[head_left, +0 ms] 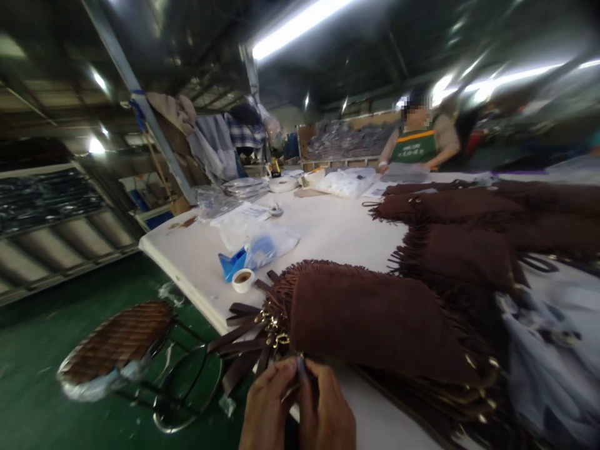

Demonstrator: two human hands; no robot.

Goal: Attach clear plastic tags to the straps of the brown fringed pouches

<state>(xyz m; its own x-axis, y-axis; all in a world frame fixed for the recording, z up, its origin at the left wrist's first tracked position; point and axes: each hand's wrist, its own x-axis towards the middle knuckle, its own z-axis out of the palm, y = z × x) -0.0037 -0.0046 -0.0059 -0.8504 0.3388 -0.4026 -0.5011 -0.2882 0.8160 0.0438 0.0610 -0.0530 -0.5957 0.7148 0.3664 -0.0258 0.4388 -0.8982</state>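
Note:
A stack of dark brown fringed suede-like pieces (365, 312), seemingly bags, lies at the near edge of the table. Brown straps (244, 328) and gold-coloured metal clasps (276, 325) stick out from its left end. Just below those clasps, my left hand (267, 403) and my right hand (330, 400) are close together with fingers pinched. A small blue-grey bit (300, 364) shows between the fingertips; its kind is too small to tell. The fingers cover whatever else they grip.
On the white table (337, 228) are a tape roll (243, 280), a blue tape dispenser (232, 264) and plastic bags (347, 181). More brown fringed pieces (469, 250) lie at right. A round stool (119, 340) stands left. Across the table is a person in a green apron (417, 149).

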